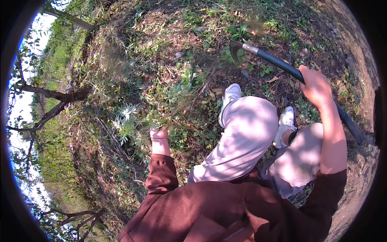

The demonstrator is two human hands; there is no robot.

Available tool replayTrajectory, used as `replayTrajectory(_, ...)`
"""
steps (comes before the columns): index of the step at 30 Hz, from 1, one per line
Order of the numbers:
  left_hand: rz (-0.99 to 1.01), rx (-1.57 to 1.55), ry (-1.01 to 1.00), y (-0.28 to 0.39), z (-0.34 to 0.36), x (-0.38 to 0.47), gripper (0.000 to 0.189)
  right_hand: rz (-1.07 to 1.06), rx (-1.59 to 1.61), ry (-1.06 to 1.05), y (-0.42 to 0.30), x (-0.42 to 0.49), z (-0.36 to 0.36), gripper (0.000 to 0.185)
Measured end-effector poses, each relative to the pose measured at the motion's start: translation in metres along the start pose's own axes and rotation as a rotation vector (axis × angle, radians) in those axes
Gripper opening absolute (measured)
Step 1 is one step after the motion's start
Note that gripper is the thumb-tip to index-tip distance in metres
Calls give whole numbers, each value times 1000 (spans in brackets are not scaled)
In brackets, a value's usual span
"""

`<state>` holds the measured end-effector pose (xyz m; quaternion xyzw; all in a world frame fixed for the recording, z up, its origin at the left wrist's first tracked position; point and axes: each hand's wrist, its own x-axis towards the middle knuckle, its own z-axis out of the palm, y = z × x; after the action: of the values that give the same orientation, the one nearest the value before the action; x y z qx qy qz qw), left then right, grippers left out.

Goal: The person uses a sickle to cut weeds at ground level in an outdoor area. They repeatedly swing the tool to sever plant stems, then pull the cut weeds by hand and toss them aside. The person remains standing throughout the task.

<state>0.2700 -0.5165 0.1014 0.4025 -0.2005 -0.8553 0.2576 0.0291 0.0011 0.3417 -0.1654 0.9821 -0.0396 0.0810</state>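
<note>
My right hand [314,84] is closed around the long dark green handle of a sickle [279,64], about midway along it. The sickle's curved metal blade [235,52] is raised over the weedy ground, beyond my shoes. Lower down at the left, my left hand [158,128] is among green weeds [178,106]; leaves and stems hide most of its fingers, so its hold on them cannot be made out. A pale, silvery-leaved plant [128,112] stands just left of that hand.
My white shoes [232,92] rest on ground with dry grass and leaf litter. Thin dry branches [112,136] lie left of my left arm. A tree limb [66,97] with forking branches reaches in from the left. Small stones [179,54] lie farther up.
</note>
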Motion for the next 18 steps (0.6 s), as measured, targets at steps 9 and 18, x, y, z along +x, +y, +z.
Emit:
replayTrajectory(9, -40, -28, 16, 2, 75, 25, 27, 39, 299, -37, -16, 41, 40, 23)
replayTrajectory(18, -57, -131, 24, -8, 169, 36, 28, -85, 149, -300, -78, 86, 96, 14)
